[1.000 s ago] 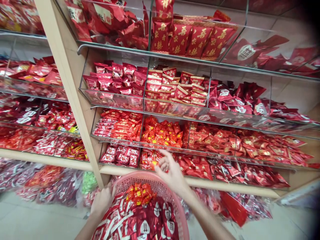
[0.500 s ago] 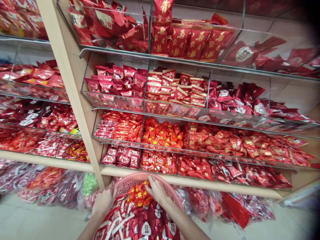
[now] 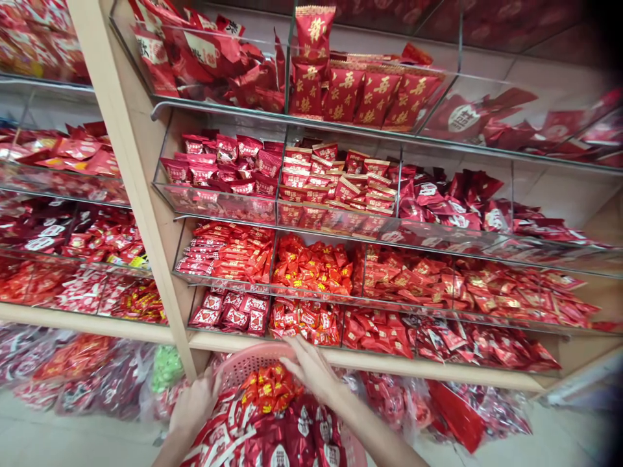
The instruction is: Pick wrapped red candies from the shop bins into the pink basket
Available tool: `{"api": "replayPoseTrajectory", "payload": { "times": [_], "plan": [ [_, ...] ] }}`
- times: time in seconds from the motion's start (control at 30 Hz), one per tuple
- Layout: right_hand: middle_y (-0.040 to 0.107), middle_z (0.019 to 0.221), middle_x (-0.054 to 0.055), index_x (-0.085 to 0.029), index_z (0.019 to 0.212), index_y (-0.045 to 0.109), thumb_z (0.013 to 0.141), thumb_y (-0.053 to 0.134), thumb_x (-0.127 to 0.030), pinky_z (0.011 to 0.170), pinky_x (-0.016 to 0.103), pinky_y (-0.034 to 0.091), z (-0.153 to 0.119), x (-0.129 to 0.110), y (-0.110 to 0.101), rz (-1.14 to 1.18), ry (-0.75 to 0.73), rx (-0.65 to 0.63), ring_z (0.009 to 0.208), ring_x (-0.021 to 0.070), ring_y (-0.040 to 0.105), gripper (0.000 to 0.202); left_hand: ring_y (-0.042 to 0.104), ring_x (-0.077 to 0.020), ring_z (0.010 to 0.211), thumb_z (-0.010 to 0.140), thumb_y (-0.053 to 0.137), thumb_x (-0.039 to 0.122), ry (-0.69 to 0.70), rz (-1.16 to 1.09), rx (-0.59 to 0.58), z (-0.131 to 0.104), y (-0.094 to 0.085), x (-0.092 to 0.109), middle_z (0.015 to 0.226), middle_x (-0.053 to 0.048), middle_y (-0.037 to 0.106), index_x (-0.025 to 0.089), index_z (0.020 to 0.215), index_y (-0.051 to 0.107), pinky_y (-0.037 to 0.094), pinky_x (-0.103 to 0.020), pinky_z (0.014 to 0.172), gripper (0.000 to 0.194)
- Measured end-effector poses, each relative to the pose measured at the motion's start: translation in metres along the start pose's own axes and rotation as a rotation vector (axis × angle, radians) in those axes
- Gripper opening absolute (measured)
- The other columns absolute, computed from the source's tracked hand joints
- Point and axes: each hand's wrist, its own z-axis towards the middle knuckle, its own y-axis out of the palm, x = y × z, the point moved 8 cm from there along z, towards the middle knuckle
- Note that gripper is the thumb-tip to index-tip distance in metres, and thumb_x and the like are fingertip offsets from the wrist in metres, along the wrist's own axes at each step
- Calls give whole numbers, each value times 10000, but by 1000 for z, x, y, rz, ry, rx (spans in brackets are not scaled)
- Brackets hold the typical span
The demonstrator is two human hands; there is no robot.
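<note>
A pink perforated plastic basket (image 3: 246, 363) is at the bottom middle, filled with wrapped sweets. Orange-red twist-wrapped candies (image 3: 270, 388) lie heaped near its far side. Closer to me are dark red packets (image 3: 280, 433) with white emblems and slim red-and-white packets (image 3: 224, 438). My left hand (image 3: 193, 403) is closed round the basket's left rim. Over the far right part of the rim, my right hand (image 3: 311, 370) is stretched out with its fingers apart, and I see nothing in it. Its fingertips reach up toward the lowest shelf compartments.
A wooden shelf unit (image 3: 365, 360) with clear-fronted compartments of red-wrapped sweets (image 3: 311, 263) stands ahead. A wooden upright (image 3: 126, 175) separates it from another unit at the left. Plastic bags of sweets (image 3: 92, 373) and a red packet (image 3: 455, 415) lie on the floor (image 3: 58, 425) below.
My right hand has lifted slightly away from the orange-red candies toward the shelf. My left hand stays on the rim. The view has shifted a little, so the shelves sit lower and further left.
</note>
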Motion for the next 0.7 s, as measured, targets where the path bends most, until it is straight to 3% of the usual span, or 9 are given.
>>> {"api": "replayPoseTrajectory", "payload": {
  "times": [0.13,0.23,0.3,0.47,0.7],
  "plan": [
    [594,1029,55,-230,1170,506,899,378,-356,823,295,439,21,-23,-91,23,-134,255,918,167,565,325,637,-230,855,867,237,242,42,45,-3,2,6,0,985,-160,643,139,1134,487,465,-331,711,380],
    [598,994,61,-194,1151,509,892,389,-338,826,294,432,48,-11,-146,-34,-114,436,882,158,559,321,638,-232,844,865,220,218,61,99,-13,3,11,-1,993,-164,636,135,1150,484,470,-332,696,397],
    [592,1033,65,-192,1205,465,866,437,-335,843,315,420,68,3,-167,-110,-71,483,922,172,540,369,639,-232,838,852,251,204,76,147,-20,3,13,-1,1049,-168,616,151,1162,481,471,-339,698,389],
    [598,1051,40,-222,1276,388,808,518,-294,815,338,409,106,35,-167,-267,33,377,979,207,490,491,633,-222,861,841,327,260,56,138,-6,3,12,-3,1044,-171,621,157,1171,477,463,-324,725,377],
    [587,1075,77,-167,1272,395,822,492,-295,838,330,378,112,40,-156,-345,34,331,957,215,473,478,643,-233,814,884,199,291,18,78,2,4,11,-4,927,-159,657,130,1102,489,456,-326,672,397]
  ]
}}
